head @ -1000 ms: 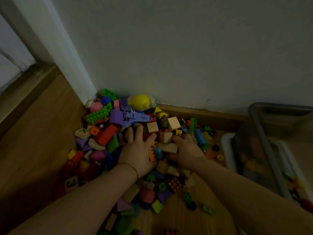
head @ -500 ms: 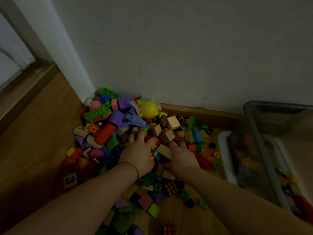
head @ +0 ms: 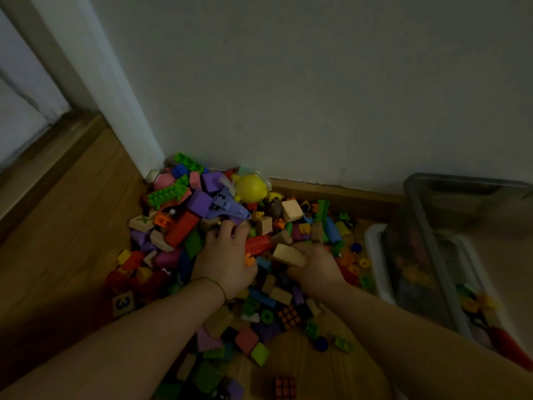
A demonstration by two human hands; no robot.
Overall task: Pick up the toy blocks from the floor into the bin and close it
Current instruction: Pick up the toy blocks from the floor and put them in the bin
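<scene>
Wood floor [head: 72, 226], pale block [head: 288, 254] in right grip [head: 315, 268]

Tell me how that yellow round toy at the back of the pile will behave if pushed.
The yellow round toy looks smooth and rounded, so it would probably roll. Perched high on loose blocks, a nudge likely tumbles it forward. It looks like plastic, probably light.

We see a wooden floor [head: 72, 226] carrying a heap of toy blocks [head: 181, 229], piled into the far corner and spilling nearer. At the heap's near left lies a block marked 3 [head: 122, 303]. To the right a white lid [head: 372, 241] lies flat under the clear bin [head: 427, 255].
</scene>
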